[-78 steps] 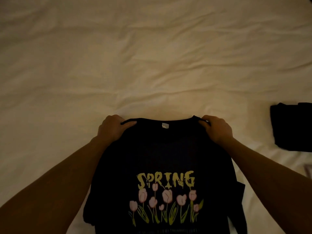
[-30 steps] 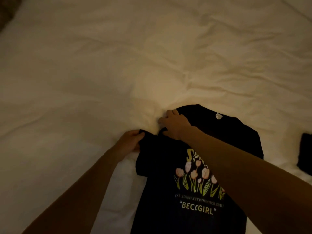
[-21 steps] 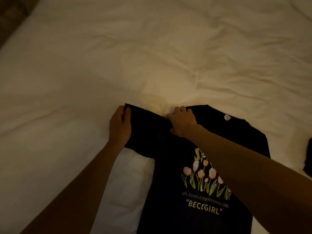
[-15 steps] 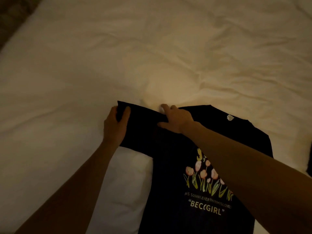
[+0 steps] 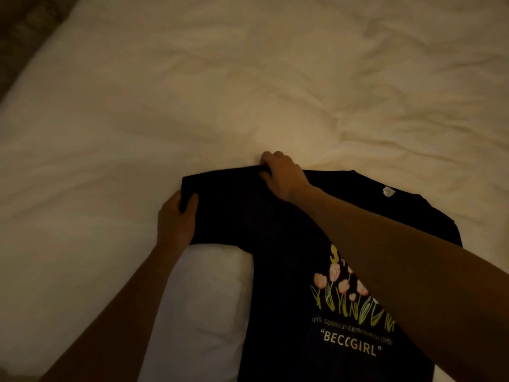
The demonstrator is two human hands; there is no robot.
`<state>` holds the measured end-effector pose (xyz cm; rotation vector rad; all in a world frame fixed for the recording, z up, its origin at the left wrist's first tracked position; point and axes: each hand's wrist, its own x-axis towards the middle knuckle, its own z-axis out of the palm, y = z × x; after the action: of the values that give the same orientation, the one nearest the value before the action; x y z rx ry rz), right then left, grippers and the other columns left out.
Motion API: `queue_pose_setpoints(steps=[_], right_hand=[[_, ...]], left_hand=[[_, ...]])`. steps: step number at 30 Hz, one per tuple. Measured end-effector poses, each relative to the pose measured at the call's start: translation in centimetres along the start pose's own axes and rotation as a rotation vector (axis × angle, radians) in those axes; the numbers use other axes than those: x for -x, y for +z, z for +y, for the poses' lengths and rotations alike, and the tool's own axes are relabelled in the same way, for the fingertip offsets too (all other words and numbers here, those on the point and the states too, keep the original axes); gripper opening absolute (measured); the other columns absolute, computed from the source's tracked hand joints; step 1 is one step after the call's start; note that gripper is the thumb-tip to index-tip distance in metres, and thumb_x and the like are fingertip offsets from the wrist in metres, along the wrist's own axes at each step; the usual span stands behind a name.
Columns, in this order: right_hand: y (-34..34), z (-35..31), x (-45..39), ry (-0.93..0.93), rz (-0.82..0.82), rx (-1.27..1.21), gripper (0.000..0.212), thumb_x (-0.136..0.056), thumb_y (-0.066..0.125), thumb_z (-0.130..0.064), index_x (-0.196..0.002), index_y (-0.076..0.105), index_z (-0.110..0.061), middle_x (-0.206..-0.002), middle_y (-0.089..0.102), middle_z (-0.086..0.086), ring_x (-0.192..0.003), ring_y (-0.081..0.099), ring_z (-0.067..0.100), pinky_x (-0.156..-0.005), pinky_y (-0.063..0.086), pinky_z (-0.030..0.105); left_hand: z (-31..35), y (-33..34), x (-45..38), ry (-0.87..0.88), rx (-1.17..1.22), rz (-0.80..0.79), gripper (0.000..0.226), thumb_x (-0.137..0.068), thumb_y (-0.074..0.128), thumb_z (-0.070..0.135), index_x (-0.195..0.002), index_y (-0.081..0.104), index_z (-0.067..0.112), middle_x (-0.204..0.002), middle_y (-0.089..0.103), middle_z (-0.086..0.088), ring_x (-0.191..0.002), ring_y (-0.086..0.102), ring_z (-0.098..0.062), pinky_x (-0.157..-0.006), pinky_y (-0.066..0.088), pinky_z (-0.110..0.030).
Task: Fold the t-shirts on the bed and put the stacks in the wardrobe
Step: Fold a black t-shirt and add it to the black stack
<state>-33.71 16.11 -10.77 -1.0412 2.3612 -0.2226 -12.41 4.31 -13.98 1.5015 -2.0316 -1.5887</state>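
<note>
Head view. Black tee (image 5: 278,271) lies print-up on white bed (image 5: 137,119), w/ one sleeve (image 5: 220,205) spread out flat toward the frame's left. L hand (image 5: 176,219) pinches sleeve end — thumb on top; R hand (image 5: 281,175) grips the sleeve's far edge nr the shoulder, fingers curled.

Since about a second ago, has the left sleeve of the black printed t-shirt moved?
Yes. The left hand has drawn the sleeve outward, away from the white neck label, so it now lies spread flat on the cream bedsheet.
</note>
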Motion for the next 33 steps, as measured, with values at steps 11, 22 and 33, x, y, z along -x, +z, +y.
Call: queue_pose_setpoints(steps=[11,22,33], right_hand=[[3.3,1.1,4.5,0.026,-0.024,0.109,0.058,-0.095,0.057,-0.026,-0.146,0.033,-0.012,-0.148,0.028,0.017,-0.131,0.033,0.039,-0.096,0.047,0.047],[-5.7,8.1,10.6,0.202,-0.127,-0.241,0.049,-0.1,0.054,-0.033,-0.141,0.043,-0.009,-0.131,0.055,0.014,-0.116,0.055,0.032,-0.09,0.044,0.035],[-2.4,25.1,27.4,0.901,0.43,-0.599,0.043,-0.097,0.056,-0.029,-0.133,0.048,-0.008,-0.124,0.059,0.013,-0.112,0.058,0.032,-0.089,0.047,0.038]], left_hand=[[-0.8,1.3,0.2,-0.05,-0.258,0.143,0.071,-0.091,0.067,0.03,-0.149,0.032,0.011,-0.141,0.047,-0.016,-0.126,0.047,-0.038,-0.098,0.043,-0.05],[7.3,8.3,3.7,0.22,-0.592,-0.376,0.055,-0.099,0.056,0.032,-0.146,0.04,0.009,-0.146,0.042,-0.016,-0.13,0.043,-0.037,-0.105,0.04,-0.052],[11.2,26.0,14.8,0.373,-0.629,-0.84,0.031,-0.098,0.057,0.032,-0.125,0.059,0.016,-0.106,0.067,-0.005,-0.087,0.058,-0.014,-0.075,0.044,-0.024]])
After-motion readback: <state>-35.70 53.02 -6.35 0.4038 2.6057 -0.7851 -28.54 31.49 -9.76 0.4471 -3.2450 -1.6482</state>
